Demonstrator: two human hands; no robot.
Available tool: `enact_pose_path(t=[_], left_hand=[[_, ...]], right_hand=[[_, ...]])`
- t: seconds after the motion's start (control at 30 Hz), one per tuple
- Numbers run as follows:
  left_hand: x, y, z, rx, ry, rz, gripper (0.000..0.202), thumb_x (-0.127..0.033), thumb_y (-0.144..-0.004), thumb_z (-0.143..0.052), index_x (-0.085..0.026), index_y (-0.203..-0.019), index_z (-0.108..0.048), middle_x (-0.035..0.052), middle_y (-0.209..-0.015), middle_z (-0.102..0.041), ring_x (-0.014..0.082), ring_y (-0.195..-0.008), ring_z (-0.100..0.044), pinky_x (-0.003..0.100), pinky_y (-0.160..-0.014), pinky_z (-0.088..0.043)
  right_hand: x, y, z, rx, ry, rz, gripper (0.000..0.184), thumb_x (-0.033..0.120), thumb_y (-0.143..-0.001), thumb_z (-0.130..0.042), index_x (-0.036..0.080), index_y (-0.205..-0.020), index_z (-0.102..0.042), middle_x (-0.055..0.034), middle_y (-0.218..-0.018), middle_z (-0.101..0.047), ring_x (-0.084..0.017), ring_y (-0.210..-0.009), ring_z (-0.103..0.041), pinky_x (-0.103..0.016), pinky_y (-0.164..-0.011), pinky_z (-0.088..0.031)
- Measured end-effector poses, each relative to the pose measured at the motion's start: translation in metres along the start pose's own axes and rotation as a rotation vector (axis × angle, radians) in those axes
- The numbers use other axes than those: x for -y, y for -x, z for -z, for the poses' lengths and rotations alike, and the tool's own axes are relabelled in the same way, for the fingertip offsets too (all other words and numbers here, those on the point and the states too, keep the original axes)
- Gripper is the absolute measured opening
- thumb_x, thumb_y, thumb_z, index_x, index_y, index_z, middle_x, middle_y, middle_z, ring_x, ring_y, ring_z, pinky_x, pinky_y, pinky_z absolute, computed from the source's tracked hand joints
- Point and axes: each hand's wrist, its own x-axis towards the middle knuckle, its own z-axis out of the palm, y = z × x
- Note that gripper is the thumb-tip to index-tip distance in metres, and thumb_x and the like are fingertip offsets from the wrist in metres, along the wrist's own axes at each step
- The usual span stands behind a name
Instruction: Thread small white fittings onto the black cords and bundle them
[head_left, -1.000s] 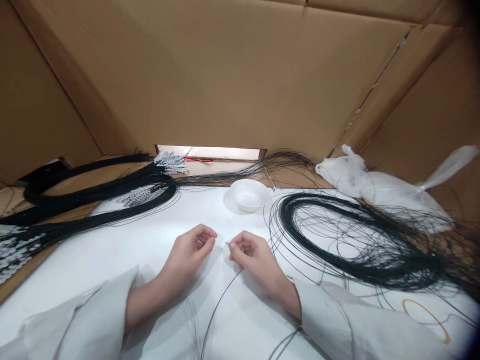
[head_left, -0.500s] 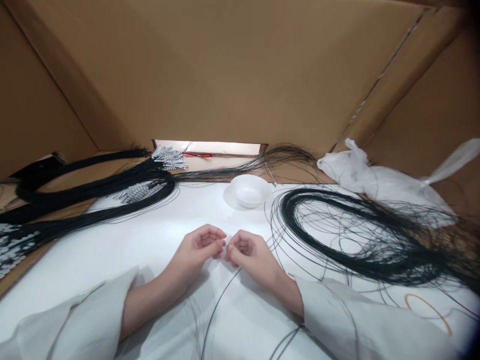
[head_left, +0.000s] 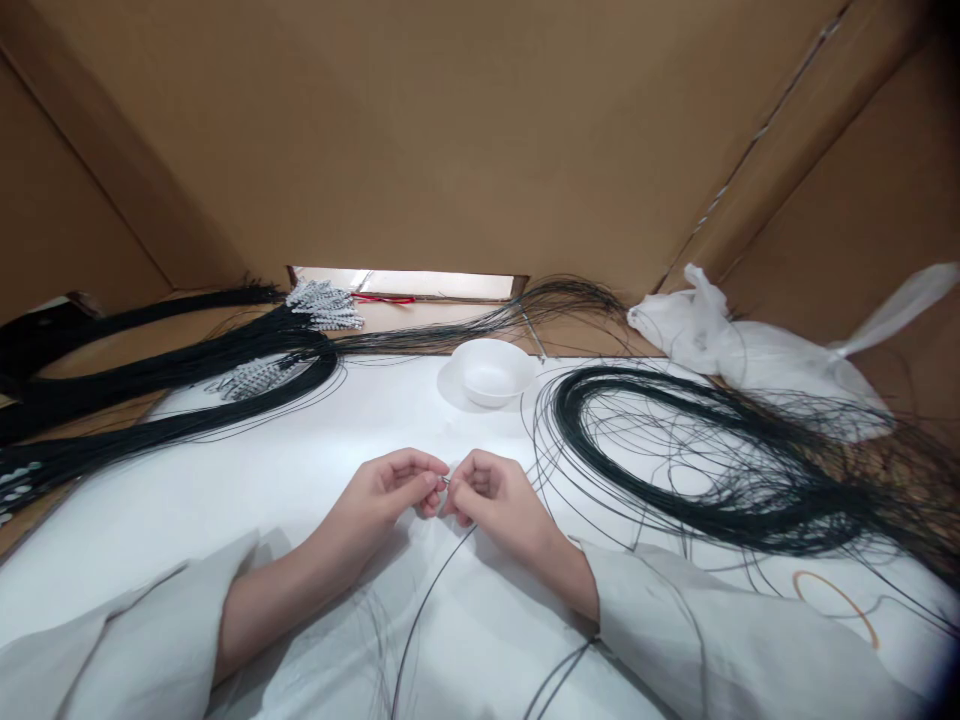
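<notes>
Brown cardboard walls (head_left: 450,130) close you in on the far side and both flanks, and here's your white tabletop (head_left: 225,480) spread out below. A second ago there was a clear gap between your hands; now it's gone, and the left hand (head_left: 382,490) is right up against the right hand (head_left: 499,495), fingertips meeting in front of you. Your right thumb and forefinger are pinched on the dark cord (head_left: 427,605), its tail dropping from beneath that hand and curving to the lower edge. Your left fingers are drawn in narrow at a tiny tip between the two hands, too small to make out, and whether they're gripping it I can't tell. Your head has shifted too, so everything sits a little higher and further left in view, with the white-tipped bundle (head_left: 52,460) at far left cut off more than before. Steady elsewhere: the white bowl (head_left: 493,390) beyond your hands, the big coil (head_left: 570,420) of dark strands off to your right, the knotted plastic bag (head_left: 780,365) behind it, the orange loop (head_left: 853,604) near your right sleeve (head_left: 697,620), and the red tie (head_left: 382,298) by the far slot.
</notes>
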Motion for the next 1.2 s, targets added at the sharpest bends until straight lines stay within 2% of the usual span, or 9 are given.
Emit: enact_pose_path(t=[0.57, 1.2], left_hand=[[0.0002, -0.0005, -0.0008, -0.019, -0.001, 0.015, 0.009, -0.021, -0.077, -0.058, -0.014, -0.082, -0.06, -0.0015, -0.062, -0.058, 0.009, -0.06, -0.051, 0.021, -0.061, -0.039], [-0.004, 0.0028, -0.0018, -0.021, -0.221, -0.072, 0.008, -0.022, -0.08, -0.051, -0.016, -0.08, -0.057, -0.0003, -0.067, -0.057, 0.0129, -0.066, -0.054, 0.025, -0.066, -0.04]], right_hand=[[-0.0017, -0.0007, 0.0005, 0.003, -0.007, 0.006, 0.007, 0.013, -0.068, -0.05, 0.015, -0.063, -0.049, 0.0001, -0.057, -0.058, -0.008, -0.05, -0.05, -0.02, -0.049, -0.038], [0.0019, -0.0035, 0.0033, 0.044, -0.05, -0.041, 0.008, 0.013, -0.067, -0.051, 0.015, -0.06, -0.049, -0.0001, -0.054, -0.058, -0.008, -0.048, -0.05, -0.021, -0.049, -0.04]])
